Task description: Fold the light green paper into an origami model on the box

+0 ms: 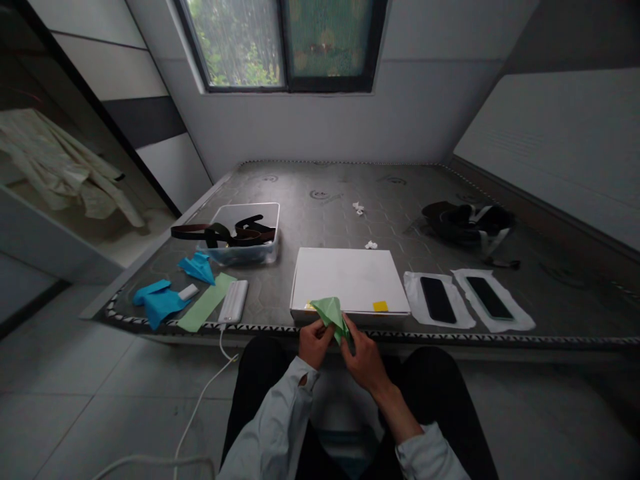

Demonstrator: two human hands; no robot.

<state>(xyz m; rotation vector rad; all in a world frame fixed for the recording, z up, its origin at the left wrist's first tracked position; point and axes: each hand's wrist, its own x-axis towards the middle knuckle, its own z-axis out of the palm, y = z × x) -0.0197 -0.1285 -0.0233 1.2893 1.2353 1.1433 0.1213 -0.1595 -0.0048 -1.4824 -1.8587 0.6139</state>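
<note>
A folded piece of green paper (pixel 329 307) is held up between my two hands at the front edge of the white box (pixel 345 277). My left hand (pixel 315 343) pinches its lower left side with closed fingers. On the other side, the fingers of my right hand (pixel 363 357) grip the paper's right edge. Its folds rise to a peaked shape above my fingers, and its underside is partly hidden by them. A small yellow piece (pixel 381 307) lies on the box's front edge, right of the paper.
To the left are a clear plastic bin (pixel 273 250) with belts (pixel 235 233), blue folded paper (pixel 197 267), a green strip (pixel 207 303) and a white power bank (pixel 233 301) with a cable. Two phones (pixel 439 300) on white sheets and a dark cap (pixel 467 223) lie right.
</note>
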